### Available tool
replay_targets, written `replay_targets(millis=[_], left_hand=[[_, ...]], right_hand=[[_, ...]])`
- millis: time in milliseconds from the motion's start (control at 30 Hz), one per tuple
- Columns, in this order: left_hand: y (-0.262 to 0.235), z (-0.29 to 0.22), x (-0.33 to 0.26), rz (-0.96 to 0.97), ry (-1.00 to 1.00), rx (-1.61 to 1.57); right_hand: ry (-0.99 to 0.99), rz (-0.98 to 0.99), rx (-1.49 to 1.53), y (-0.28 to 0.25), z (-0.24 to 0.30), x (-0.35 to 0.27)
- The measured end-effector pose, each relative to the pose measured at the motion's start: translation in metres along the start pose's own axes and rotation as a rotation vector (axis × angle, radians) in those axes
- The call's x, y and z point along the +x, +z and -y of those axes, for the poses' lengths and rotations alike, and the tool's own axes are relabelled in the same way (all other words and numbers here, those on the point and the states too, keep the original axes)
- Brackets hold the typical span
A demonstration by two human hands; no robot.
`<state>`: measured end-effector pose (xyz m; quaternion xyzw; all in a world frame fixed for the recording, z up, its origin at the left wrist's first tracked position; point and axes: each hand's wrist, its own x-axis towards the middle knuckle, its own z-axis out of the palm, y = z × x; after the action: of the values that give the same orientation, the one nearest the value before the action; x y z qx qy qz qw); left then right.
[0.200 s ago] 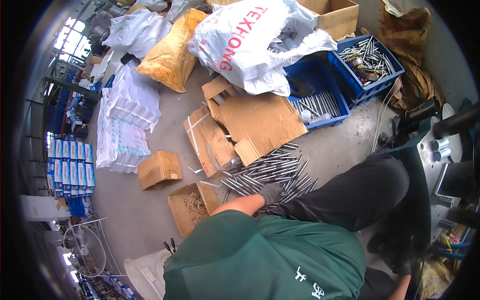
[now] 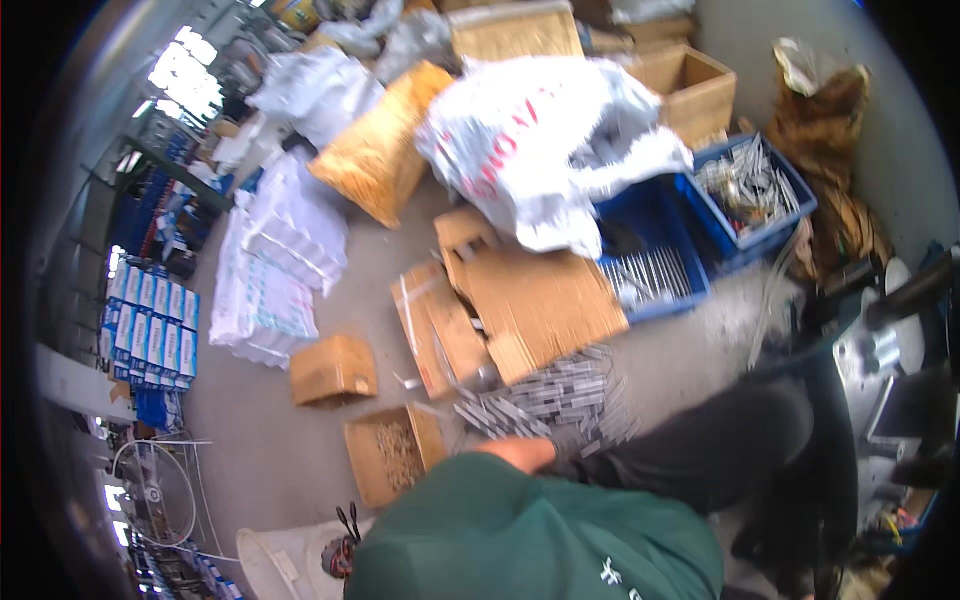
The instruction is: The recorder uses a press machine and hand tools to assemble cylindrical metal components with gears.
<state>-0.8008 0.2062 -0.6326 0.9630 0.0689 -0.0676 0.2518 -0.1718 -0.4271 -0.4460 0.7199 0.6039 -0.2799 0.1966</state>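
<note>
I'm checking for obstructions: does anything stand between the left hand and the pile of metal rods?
Nothing visible does: the left hand is right at the near edge of the pile of metal rods. The cardboard sheet lies on the far side, beyond the hand. Blur hides any exact contact.

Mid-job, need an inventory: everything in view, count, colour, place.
rods: many, grey, floor, centre
cardboard: count unclear, tan, beyond rods
bins: at least 2, blue, right
open box: 1, tan, left of rods
small box: 1, tan, beyond open box
cartons: several, tan, top
big sack: 1, white, top centre
yellow sack: 1, yellow, beside big sack
bags: several, whitish, upper left
bundles: 2, white, left of cardboard
packs: many, blue-white, far left
fan: 1, white, lower left
container: 1, white, bottom left
sacking: count unclear, brown, right wall
machine: 1, grey, right edge
shirt: 1, green, bottom
trousers: 1 pair, dark, lower right
left hand: 1, dark grey, beside rods
right hand: not discernible
</note>
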Motion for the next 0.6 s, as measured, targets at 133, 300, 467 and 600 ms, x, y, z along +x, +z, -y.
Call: replay_targets(millis=[133,300,467,600], left_hand=[[0.055,0.009,0.02,0.037,-0.168,-0.009],[0.04,0.009,0.053,0.356,-0.346,-0.009],[0.011,0.002,0.063,0.602,-0.447,-0.13],[0.012,0.006,0.059,0.621,-0.498,-0.266]], right_hand=[[-0.087,-0.05,0.565,-0.013,0.012,-0.009],[-0.141,0.027,1.265,-0.019,0.026,-0.02],[-0.197,0.182,1.977,-0.02,0.029,-0.021],[-0.262,0.352,2.537,-0.014,0.025,-0.019]])
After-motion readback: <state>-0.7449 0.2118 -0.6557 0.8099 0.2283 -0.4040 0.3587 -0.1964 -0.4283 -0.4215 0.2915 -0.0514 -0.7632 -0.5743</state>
